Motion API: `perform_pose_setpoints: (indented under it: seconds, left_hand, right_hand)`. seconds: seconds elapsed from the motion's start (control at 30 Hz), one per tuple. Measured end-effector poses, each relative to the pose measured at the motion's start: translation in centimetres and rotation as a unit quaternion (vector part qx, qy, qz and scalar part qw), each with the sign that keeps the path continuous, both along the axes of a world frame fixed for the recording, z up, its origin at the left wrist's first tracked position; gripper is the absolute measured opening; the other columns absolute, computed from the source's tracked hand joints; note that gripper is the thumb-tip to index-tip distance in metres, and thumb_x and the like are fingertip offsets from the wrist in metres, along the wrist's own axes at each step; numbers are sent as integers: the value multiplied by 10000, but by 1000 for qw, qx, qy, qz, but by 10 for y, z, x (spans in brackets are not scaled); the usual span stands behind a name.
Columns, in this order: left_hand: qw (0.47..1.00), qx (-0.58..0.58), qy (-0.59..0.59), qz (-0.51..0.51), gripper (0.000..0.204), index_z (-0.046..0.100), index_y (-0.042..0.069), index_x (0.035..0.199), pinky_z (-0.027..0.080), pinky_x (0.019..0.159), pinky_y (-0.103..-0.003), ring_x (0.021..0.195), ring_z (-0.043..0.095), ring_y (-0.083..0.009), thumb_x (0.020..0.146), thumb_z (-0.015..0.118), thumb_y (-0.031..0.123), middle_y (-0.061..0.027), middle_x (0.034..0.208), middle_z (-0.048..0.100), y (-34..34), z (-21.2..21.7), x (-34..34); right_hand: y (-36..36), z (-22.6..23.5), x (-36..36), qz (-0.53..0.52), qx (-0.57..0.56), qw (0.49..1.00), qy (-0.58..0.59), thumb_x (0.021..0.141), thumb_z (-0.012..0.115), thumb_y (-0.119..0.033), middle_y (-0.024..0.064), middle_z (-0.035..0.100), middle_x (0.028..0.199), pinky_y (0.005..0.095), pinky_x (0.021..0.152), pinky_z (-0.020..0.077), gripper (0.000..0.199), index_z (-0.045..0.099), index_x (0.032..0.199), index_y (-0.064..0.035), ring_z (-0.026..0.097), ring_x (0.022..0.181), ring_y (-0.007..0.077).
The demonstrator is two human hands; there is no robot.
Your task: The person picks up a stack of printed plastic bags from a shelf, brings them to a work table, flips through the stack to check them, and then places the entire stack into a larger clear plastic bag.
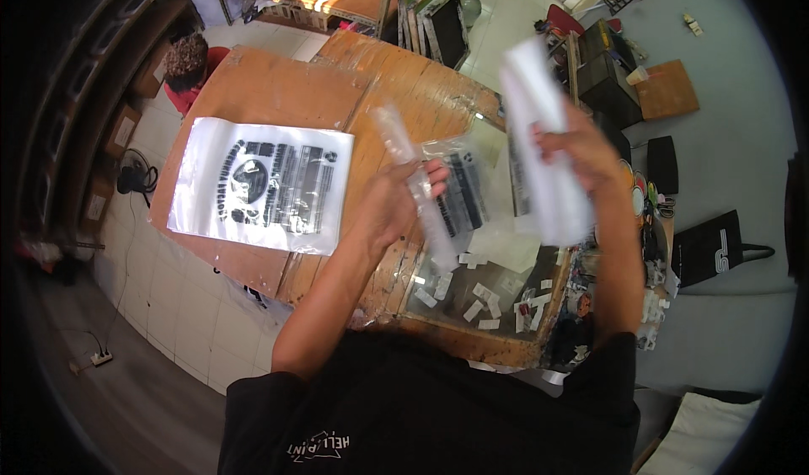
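My left hand [403,193] is closed around a long, narrow folded strip of clear plastic [394,131] above the middle of the table. In my right hand [581,148] is a white folded sheaf [529,75], blurred by motion; whether it is paper or plastic I cannot tell. Beneath my hands lies a clear plastic bag with black print [463,190], partly hidden by the strip. To the left, a flat stack of white plastic bags printed in black [316,146] rests on the table, apart from both hands.
The worn wooden table [337,83] has several small white labels [480,294] near its front edge. Jars and tools [645,201] crowd its right side. A person in red [187,71] is beyond the far left edge. Framed screens [442,24] lean at the back.
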State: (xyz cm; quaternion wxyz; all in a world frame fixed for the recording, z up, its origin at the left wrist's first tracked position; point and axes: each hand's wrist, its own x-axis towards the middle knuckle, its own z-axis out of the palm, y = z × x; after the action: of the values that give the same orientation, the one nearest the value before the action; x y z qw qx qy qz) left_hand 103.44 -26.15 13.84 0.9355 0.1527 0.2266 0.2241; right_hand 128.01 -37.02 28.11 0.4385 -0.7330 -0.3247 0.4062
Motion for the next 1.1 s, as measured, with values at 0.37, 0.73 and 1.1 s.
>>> perform_pose_setpoints:
  seconds: [0.37,0.73,1.1]
  left_hand:
    - [949,219,211,-88,951,140,-138,1451,550,829,-371,981,627,-280,849,771,241,-186,1111,559,8,30,42]
    - [873,364,281,-166,609,577,-70,1254,565,732,-382,937,665,-279,787,807,248,-188,1151,651,28,73,60]
    - [810,400,289,-318,611,548,-71,1300,425,1018,-337,1194,554,-239,857,719,314,-206,1217,626,31,108,85]
  right_hand:
    - [22,-97,-96,-16,108,990,86,669,657,178,179,448,1427,348,953,495,1092,123,1578,-107,519,1239,264]
    - [7,-48,-90,28,86,971,219,773,708,18,252,259,1528,359,1083,375,1131,-98,1562,-50,353,1390,287]
    - [10,-91,-104,-78,204,957,190,819,585,11,162,629,1038,353,829,516,1013,-157,1509,26,630,908,237]
